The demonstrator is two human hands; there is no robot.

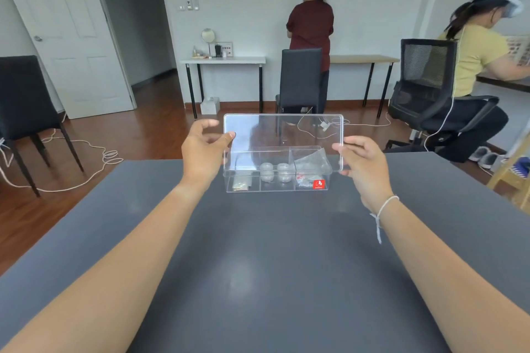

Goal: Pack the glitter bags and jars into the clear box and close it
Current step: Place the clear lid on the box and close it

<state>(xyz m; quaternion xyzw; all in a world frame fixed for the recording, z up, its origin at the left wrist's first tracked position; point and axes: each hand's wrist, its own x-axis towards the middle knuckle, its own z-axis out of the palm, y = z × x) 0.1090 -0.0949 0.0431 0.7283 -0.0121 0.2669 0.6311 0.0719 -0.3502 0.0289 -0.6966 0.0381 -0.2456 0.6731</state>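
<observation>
Item: clear box (276, 180), 3 compartments, on grey surface (258, 266) near far edge, w/ red sticker (319, 184) on front right.
Contents, L compartment: 1 glitter bag (240, 185), gold-ish. Mid compartment: 2 clear jars (274, 171) side by side. R compartment: clear bags (311, 165), contents too small to tell.
Lid (282, 133): clear, held tilted above box, back edge raised, not seated on box.
Left hand (204, 152): grip pinching lid's left edge, thumb on the near face, other fingers curled behind.
Right hand (362, 162): grip pinching lid's right edge, thumb up top, fingers under; white string bracelet (384, 206) on wrist.
Bkgd: 2 people at desks along wall, black chair (299, 80), mesh office chair (427, 83), white door (66, 31), cables on wood floor (155, 129).
</observation>
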